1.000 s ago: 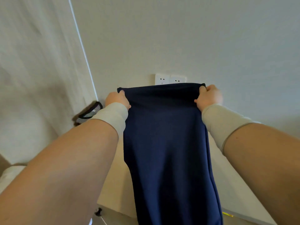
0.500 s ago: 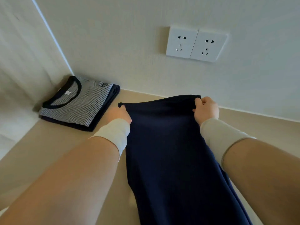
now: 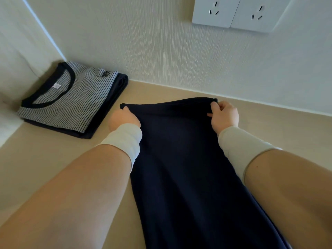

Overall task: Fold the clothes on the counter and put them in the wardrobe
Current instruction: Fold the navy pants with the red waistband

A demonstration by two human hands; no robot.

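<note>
I hold the dark blue garment [image 3: 188, 168] by its far edge, one corner in each hand. My left hand [image 3: 124, 119] has its grip closed on the left corner, the fingers curled under the cloth so that only the back of the hand shows. My right hand [image 3: 224, 115] pinches the right corner, thumb on top of the hem and fingers tucked beneath. Between my hands the far edge runs in a shallow arch, lifted a little off the tabletop [image 3: 45, 155]. From there the cloth runs back toward me in one long smooth panel between my forearms and leaves the bottom of the view.

The far edge lies near the wall [image 3: 161, 51] but apart from it, with a strip of bare tabletop between. More bare tabletop lies to the right of my right hand and to the left of my left forearm.

In the far left corner, where the two walls meet, lies a folded striped shirt [image 3: 71, 97] with a dark collar, stacked on a folded dark garment [image 3: 115, 94] whose edge shows along its right side. That stack is near my left hand and not touching the cloth I hold. Two white sockets [image 3: 231, 13] sit side by side on the wall above my right hand.
</note>
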